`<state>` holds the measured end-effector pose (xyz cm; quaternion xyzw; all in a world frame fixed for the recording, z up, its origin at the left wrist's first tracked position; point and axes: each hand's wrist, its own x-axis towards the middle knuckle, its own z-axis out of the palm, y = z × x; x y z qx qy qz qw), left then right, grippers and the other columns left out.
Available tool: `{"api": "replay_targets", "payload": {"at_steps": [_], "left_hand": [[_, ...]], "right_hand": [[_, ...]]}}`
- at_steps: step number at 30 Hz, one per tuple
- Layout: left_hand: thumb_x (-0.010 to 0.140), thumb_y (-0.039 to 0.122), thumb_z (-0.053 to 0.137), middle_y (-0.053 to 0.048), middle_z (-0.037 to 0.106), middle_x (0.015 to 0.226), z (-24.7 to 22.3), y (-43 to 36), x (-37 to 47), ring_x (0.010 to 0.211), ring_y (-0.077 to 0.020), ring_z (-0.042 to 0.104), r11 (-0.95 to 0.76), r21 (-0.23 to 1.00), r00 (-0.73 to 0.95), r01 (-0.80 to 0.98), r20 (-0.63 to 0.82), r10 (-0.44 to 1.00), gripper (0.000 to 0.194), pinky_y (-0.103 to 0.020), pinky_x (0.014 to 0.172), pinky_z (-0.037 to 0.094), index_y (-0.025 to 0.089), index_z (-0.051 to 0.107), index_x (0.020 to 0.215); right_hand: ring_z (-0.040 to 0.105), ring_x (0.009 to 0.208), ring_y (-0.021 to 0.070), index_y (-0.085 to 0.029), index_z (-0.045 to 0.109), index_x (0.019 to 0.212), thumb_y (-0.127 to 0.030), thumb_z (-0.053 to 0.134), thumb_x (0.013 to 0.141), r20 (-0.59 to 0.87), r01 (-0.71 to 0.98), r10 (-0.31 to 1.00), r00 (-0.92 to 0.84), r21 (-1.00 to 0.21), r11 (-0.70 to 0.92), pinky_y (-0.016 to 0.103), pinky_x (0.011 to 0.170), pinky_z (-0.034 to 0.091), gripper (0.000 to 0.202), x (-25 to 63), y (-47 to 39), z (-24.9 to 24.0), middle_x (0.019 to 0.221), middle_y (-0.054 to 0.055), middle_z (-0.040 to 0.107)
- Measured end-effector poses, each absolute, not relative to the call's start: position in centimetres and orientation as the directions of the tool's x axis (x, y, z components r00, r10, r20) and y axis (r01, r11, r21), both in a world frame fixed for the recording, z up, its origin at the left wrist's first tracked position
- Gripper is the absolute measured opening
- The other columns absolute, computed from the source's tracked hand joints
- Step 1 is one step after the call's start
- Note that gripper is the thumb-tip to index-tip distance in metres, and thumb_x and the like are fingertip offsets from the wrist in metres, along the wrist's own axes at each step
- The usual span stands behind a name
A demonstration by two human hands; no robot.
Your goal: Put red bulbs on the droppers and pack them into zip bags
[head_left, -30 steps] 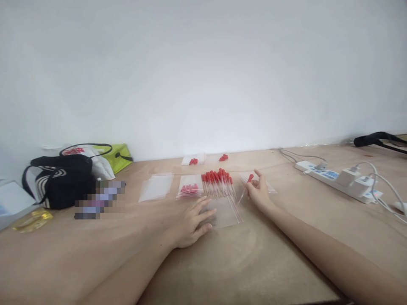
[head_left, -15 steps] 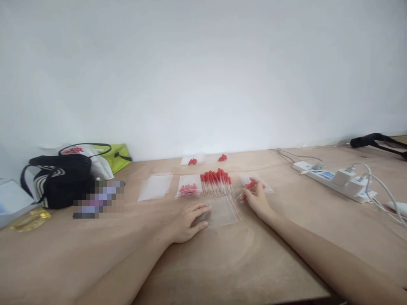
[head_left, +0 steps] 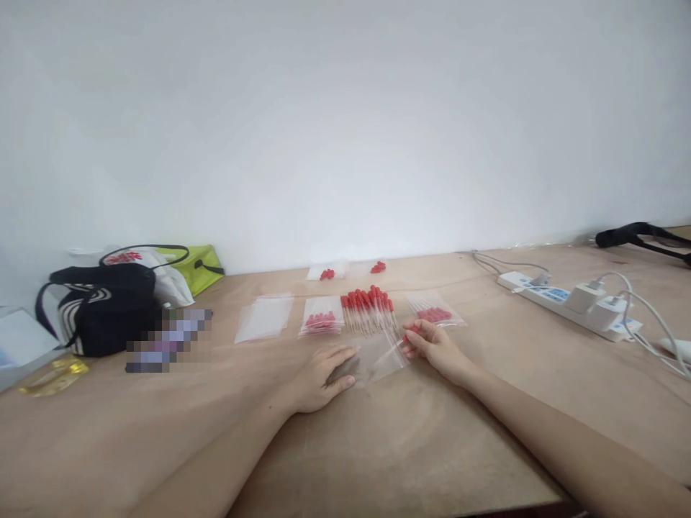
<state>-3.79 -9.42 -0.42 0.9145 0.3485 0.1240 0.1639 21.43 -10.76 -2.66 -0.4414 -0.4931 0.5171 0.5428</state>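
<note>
My left hand (head_left: 327,378) lies on the table with its fingers apart, thumb and fingertips on the left part of a clear zip bag (head_left: 378,360). My right hand (head_left: 432,349) pinches red-tipped sticks (head_left: 412,334) by their red ends; their pale ends reach into the bag's opening on its right side. How many it holds I cannot tell. Just beyond the bag lies a row of red-tipped sticks (head_left: 370,302). To the left of that row is a stack of filled bags (head_left: 321,320), and to the right another filled bag (head_left: 436,311).
Flat clear bags (head_left: 264,316) lie left on the wooden table (head_left: 324,467). Two bags with red tips (head_left: 327,273) (head_left: 378,267) are near the wall. A power strip (head_left: 564,306) with cables is at right; a black bag (head_left: 113,309) and a green bag (head_left: 199,270) stand at left.
My right hand has moved left and slightly down, bringing the sticks' pale ends into the bag. The filled bag behind it is now uncovered. My left hand has hardly moved.
</note>
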Motion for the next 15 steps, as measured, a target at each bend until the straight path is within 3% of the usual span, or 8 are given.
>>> {"api": "replay_targets", "payload": {"at_steps": [3, 6, 10, 15], "left_hand": [[0.083, 0.041, 0.041, -0.005, 0.041, 0.129, -0.56, -9.33, -3.81, 0.118, -0.0231, 0.036, -0.706, 0.388, 0.728, 0.592, 0.118, 0.675, 0.046, -0.039, 0.098, 0.030, 0.024, 0.037, 0.126], [0.083, 0.040, 0.042, -0.006, 0.041, 0.129, -0.61, -9.31, -3.82, 0.118, -0.0225, 0.035, -0.705, 0.387, 0.730, 0.594, 0.108, 0.675, 0.046, -0.040, 0.098, 0.029, 0.023, 0.037, 0.126], [0.084, 0.039, 0.042, -0.006, 0.040, 0.130, -0.60, -9.34, -3.82, 0.119, -0.0216, 0.035, -0.701, 0.387, 0.730, 0.598, 0.096, 0.676, 0.046, -0.039, 0.099, 0.028, 0.022, 0.037, 0.126], [0.084, 0.037, 0.043, -0.005, 0.041, 0.129, -0.39, -9.47, -3.73, 0.118, -0.0212, 0.035, -0.701, 0.401, 0.732, 0.590, 0.099, 0.674, 0.043, -0.039, 0.098, 0.029, 0.024, 0.039, 0.124]], "right_hand": [[0.048, 0.037, 0.0046, -0.020, 0.041, 0.083, -0.046, 0.060, 0.064, 0.086, -0.063, 0.986, -0.145, -0.995, 0.077, 0.018, 0.035, 0.039, 0.037, 22.06, -10.99, -2.23, 0.068, -0.005, 0.057], [0.048, 0.035, 0.0039, -0.021, 0.039, 0.081, -0.045, 0.059, 0.066, 0.097, -0.048, 0.961, -0.260, -0.995, 0.087, 0.016, 0.032, 0.036, 0.035, 22.32, -11.11, -1.96, 0.073, -0.005, 0.059], [0.060, 0.054, 0.0115, -0.020, 0.040, 0.079, -0.043, 0.060, 0.068, 0.084, -0.066, 0.921, -0.380, -0.996, 0.064, 0.025, 0.050, 0.048, 0.032, 22.10, -11.12, -1.89, 0.063, -0.004, 0.059], [0.061, 0.062, 0.0116, -0.018, 0.042, 0.069, -0.039, 0.066, 0.061, 0.080, -0.071, 0.937, -0.339, -0.996, 0.059, 0.030, 0.064, 0.050, 0.032, 22.07, -10.90, -1.90, 0.064, -0.004, 0.060]]}}
